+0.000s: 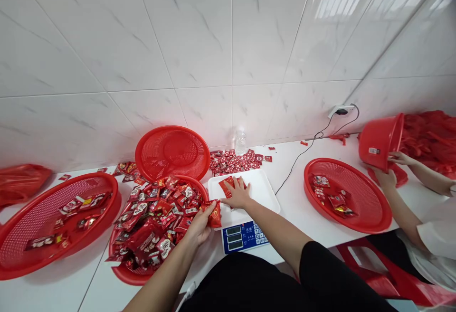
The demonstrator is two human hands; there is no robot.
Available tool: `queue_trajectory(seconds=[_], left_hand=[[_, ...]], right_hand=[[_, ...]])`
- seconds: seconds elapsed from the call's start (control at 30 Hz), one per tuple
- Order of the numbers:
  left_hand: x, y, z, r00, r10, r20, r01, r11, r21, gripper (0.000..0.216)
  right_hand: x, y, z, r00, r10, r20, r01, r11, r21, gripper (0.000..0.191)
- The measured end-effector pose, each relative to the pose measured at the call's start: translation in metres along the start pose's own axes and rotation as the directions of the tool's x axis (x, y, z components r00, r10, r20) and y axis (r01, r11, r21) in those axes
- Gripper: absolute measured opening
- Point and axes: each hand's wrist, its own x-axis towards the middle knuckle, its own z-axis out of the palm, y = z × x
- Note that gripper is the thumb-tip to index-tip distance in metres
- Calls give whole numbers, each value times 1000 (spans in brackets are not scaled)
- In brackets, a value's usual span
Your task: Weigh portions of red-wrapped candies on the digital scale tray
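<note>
Where tiles (203, 41) meet table (292, 203), left hand (199, 225) grips packet (215, 216), right hand (238, 196) splays over others (225, 187)

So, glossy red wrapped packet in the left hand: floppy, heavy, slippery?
The glossy red wrapped packet probably flexes, its wrapper looking thin. Likely light: it's no bigger than the left hand holding it. Its shine suggests it may slide on the smooth white plastic tray.

Clock centred on scale (261, 189), packets (225, 187) on it: heaped basket (131, 278) just beside it at 9 o'clock, propped basket (173, 153) behind that at 10, outer basket (21, 236) well out at 9. Bottle (241, 142) and loose packets (235, 161) behind scale at 12. Part-filled basket (368, 198) at 3, bucket (375, 142) past it at 2, wall socket (338, 110) also at 2.
</note>
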Motion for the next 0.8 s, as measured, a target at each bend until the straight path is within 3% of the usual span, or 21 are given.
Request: queue_trajectory(seconds=[0.1,0.23,0.37,0.47,0.53,0.57,0.6,0.67,0.7,0.8], left_hand=[[-6,3,0,1000,5,-23,-6,1000,-23,16],[-12,3,-2,999,25,-41,-25,1000,-10,18],[-12,0,0,1000,1,-19,-1,1000,10,23],[-10,-3,3,1000,-25,-3,25,1000,7,23],[-8,-4,6,999,-34,0,34,999,9,23],[-7,-5,7,999,-39,2,39,999,11,24],[-6,-5,8,999,-47,5,47,999,12,24],[-3,-6,11,997,-73,15,73,997,2,24],[-1,-7,13,996,-88,19,89,996,-7,23],[7,-10,23,994,-111,16,111,993,-47,19]], right_hand=[[-4,5,10,996,-87,-18,84,990,-117,81],[-16,30,13,973,-197,-116,177,970,-167,54],[-19,53,8,976,-170,-133,149,976,-157,48],[-17,57,1,973,-136,-187,132,991,-33,40],[-15,54,-6,965,-43,-257,100,971,216,35],[-13,51,-9,961,55,-269,67,904,422,33],[-12,48,-14,957,165,-238,26,770,638,30],[-10,40,-24,948,306,-85,-48,402,914,25],[-11,35,-29,946,324,-17,-73,265,961,24],[-18,22,-43,960,232,156,-165,19,986,23]])
